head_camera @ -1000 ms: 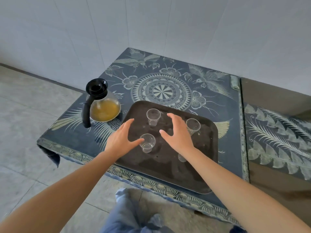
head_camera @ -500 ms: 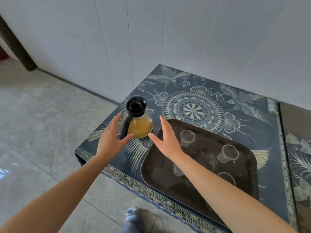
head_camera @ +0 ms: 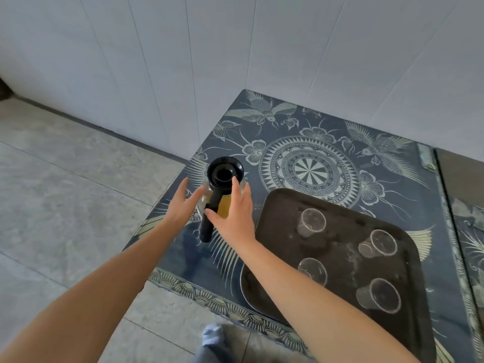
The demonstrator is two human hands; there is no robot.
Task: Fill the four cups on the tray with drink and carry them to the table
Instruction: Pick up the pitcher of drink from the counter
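A glass jug (head_camera: 225, 205) of orange drink, with a black funnel top and a black handle, stands at the left edge of the patterned table. My left hand (head_camera: 182, 205) is open on the jug's left side. My right hand (head_camera: 234, 214) is open on its right, fingers spread against the glass beside the handle; neither hand grips it. A dark brown tray (head_camera: 408, 334) lies to the right with several clear plastic cups, all without drink: one at the back (head_camera: 310, 222), one at the right (head_camera: 378, 243), one in the middle (head_camera: 313, 271), one at the front (head_camera: 379, 297).
The table (head_camera: 306, 142) has a dark blue cloth with pale bird and flower patterns and stands against a white tiled wall. Grey floor tiles lie to the left and in front. A second surface (head_camera: 468, 231) adjoins on the right.
Both hands left the cups on the tray and moved left to the jug; they now flank it closely. My view shifted left too.
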